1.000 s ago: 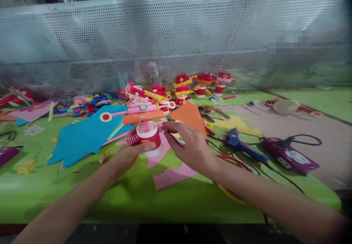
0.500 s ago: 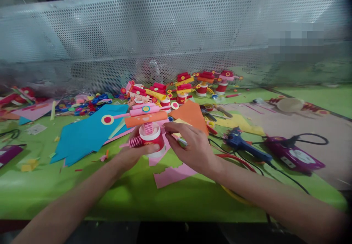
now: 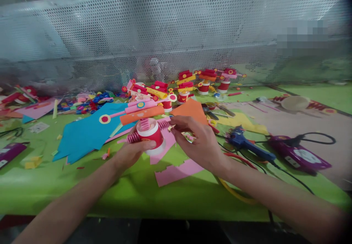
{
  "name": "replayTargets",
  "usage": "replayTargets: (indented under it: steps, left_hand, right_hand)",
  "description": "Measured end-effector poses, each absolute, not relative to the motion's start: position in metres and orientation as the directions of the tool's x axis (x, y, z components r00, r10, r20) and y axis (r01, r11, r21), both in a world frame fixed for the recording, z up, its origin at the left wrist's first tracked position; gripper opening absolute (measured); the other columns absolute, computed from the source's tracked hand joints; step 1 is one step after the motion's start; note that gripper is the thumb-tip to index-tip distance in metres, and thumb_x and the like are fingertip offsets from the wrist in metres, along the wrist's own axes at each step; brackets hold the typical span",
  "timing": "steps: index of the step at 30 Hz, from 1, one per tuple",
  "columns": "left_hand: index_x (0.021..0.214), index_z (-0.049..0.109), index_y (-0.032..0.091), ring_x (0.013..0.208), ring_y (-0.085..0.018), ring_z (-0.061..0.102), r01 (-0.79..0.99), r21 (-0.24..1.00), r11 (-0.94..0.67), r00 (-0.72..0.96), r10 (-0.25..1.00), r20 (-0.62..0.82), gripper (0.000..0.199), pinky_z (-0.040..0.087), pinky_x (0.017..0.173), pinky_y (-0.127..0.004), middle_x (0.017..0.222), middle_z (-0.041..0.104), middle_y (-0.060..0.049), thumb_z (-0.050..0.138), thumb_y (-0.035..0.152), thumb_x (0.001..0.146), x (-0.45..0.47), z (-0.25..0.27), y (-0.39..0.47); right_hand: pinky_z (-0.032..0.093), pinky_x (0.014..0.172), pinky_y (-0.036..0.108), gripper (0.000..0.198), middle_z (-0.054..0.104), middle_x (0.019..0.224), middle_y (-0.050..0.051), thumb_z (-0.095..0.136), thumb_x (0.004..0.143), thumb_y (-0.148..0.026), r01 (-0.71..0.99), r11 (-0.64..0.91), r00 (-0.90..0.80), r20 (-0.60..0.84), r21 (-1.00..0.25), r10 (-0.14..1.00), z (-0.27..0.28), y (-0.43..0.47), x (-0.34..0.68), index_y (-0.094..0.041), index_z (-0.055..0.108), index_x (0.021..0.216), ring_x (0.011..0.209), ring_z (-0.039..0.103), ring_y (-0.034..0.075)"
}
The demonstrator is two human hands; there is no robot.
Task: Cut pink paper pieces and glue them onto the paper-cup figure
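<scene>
A red and white paper cup figure (image 3: 156, 137) tilts slightly in my left hand (image 3: 131, 151), whose thumb presses on the cup's front. On top of it, a short pink spring carries an orange paper roll (image 3: 141, 115) and pink rolls (image 3: 139, 106) with round discs at the ends. One pink coiled paper arm (image 3: 133, 138) sticks out to the left of the cup. At the right side, my right hand (image 3: 196, 137) pinches the outer end of the other pink coiled paper arm (image 3: 164, 124). A tiny yellowish piece shows at those fingertips.
Similar finished-looking cup figures (image 3: 204, 86) stand behind. A blue glue gun (image 3: 249, 145) and a purple power strip (image 3: 299, 154) with cables lie at right. Blue sheets (image 3: 88, 134), an orange sheet (image 3: 189, 111) and pink scraps (image 3: 176, 173) cover the green table. A perforated metal screen (image 3: 165, 28) rises behind.
The right-hand coiled arm now shows stretched out between the cup and my right fingertips. The cup figure has tilted a little to the left, and the view has shifted slightly.
</scene>
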State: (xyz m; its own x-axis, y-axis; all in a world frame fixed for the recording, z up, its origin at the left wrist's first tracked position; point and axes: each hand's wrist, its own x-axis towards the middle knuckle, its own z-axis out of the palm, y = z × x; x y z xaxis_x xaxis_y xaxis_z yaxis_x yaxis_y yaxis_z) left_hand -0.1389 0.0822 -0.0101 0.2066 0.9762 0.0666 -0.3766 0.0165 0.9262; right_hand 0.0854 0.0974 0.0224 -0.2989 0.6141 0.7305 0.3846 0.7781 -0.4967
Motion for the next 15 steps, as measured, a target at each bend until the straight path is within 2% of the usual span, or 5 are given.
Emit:
replayTargets:
  steps: [9, 15]
  left_hand:
    - [0.139, 0.066, 0.02, 0.125, -0.036, 0.07, -0.396, 0.918, -0.025, 0.215, 0.969, 0.12, 0.074, 0.057, 0.103, -0.048, 0.116, 0.081, -0.011, 0.094, 0.027, 0.07, -0.1434, -0.0143, 0.0856]
    - [0.139, 0.067, 0.02, 0.121, -0.036, 0.072, -0.388, 0.921, -0.031, 0.225, 0.966, 0.128, 0.075, 0.057, 0.103, -0.049, 0.115, 0.081, -0.011, 0.095, 0.026, 0.069, -0.1425, -0.0127, 0.0848]
  right_hand:
    - [0.068, 0.076, 0.034, 0.027, 0.082, 0.11, 0.007, 0.063, 0.097, -0.017, 0.357, 0.754, -0.272, 0.71, -0.552, 0.649, 0.0193, 0.1033, 0.0886, -0.021, 0.069, 0.123, 0.087, 0.08, 0.018]
    - [0.067, 0.071, 0.029, 0.025, 0.082, 0.109, 0.005, 0.066, 0.095, -0.017, 0.325, 0.72, -0.254, 0.677, -0.613, 0.691, 0.0186, 0.104, 0.0899, -0.022, 0.069, 0.119, 0.085, 0.079, 0.016]
